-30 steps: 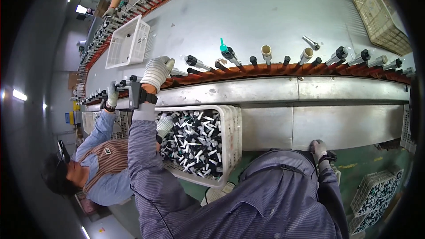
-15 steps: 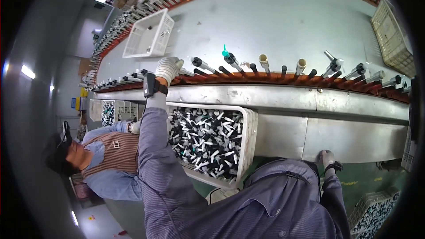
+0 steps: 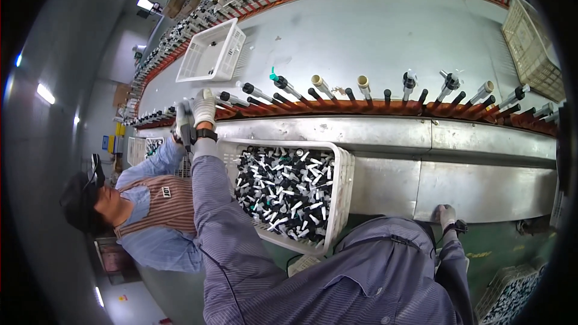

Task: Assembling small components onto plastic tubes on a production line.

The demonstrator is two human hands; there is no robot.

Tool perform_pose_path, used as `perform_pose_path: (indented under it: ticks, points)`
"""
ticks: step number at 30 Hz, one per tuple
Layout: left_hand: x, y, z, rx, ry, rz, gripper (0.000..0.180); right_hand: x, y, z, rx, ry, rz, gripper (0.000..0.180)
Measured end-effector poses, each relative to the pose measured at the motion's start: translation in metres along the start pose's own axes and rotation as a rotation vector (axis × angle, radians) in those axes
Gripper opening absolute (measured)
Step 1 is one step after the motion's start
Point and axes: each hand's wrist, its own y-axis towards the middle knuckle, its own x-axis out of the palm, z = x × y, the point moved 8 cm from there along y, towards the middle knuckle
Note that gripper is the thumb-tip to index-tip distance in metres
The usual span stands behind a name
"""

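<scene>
My left hand [image 3: 204, 109], in a white striped glove, is at the near row of pegs on the left. Its fingers are closed; what they hold, if anything, is hidden. Just right of it, black-and-grey tubular pieces [image 3: 257, 91] sit tilted on the pegs, and further along is one with a green tip [image 3: 283, 82]. Beige-mouthed tubes [image 3: 363, 86] stand beyond them. My right hand [image 3: 445, 214] rests low at the front edge of the metal panel [image 3: 481, 189]; its fingers are too small and shaded to read.
A white crate [image 3: 344, 198] full of small black, white and grey parts stands below my left forearm. A co-worker [image 3: 158, 204] is close at left, one arm raised beside my left hand. On the metal table [image 3: 373, 30] sit a white basket [image 3: 232, 54] and a beige basket [image 3: 533, 54].
The pegged pieces have shifted left along the near row. My left hand has moved left and nearer. The co-worker's arm has come up beside it. My right hand stays put.
</scene>
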Motion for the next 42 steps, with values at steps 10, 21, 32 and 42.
perform_pose_path:
  ticks: [10,21,32,42]
  points:
    - [0.008,-0.196,0.061,-0.288,-0.361,0.017,0.03,-0.006,-0.008,0.017,0.07,0.036,0.019,0.022]
    - [0.049,-0.41,0.176,0.164,-0.091,-0.264,0.052,-0.033,-0.018,0.015,0.081,0.098,-0.057,0.022]
    - [0.073,-0.448,0.173,-0.076,-0.072,-0.194,0.041,-0.06,0.015,0.014,-0.054,-0.073,-0.122,0.028]
    - [0.025,-0.418,0.227,-0.166,-0.341,0.146,0.036,-0.095,0.044,0.051,-0.083,-0.123,-0.102,0.027]
